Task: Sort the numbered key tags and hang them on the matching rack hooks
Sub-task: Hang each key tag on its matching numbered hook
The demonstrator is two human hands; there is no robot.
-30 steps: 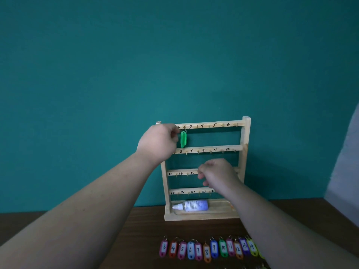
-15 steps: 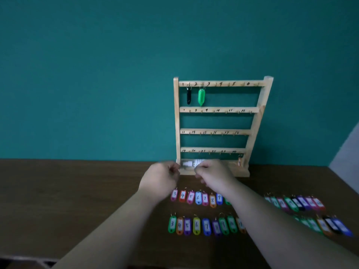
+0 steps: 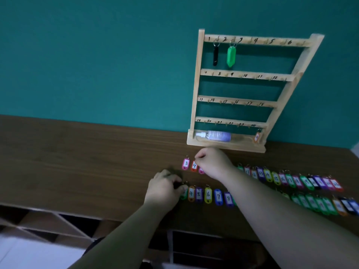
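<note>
The wooden rack (image 3: 196,94) stands against the wall, its hooks numbered 1 to 24. A black tag (image 3: 215,55) hangs on hook 1 and a green tag (image 3: 231,56) on hook 2. Two rows of coloured numbered tags lie on the table. The far row starts with pink tag 3 (image 3: 186,164) and orange tag 4 (image 3: 194,166). My left hand (image 3: 165,189) pinches the green tag (image 3: 184,194) at the left end of the near row, next to orange tag 4 (image 3: 191,193). My right hand (image 3: 213,164) hovers curled over the far row, fingertips by orange tag 4's ring, nothing visibly held.
A small spray bottle (image 3: 215,135) lies in the rack's base tray, and an orange tag (image 3: 257,137) hangs at the bottom right hook. Both tag rows run on to the right table edge (image 3: 330,186). Open shelf cubbies (image 3: 48,224) sit below the table's front left.
Both hands came down from the rack to the table. The left hand moved to the near row's first tag and the right hand to the far row. The view tilted downward.
</note>
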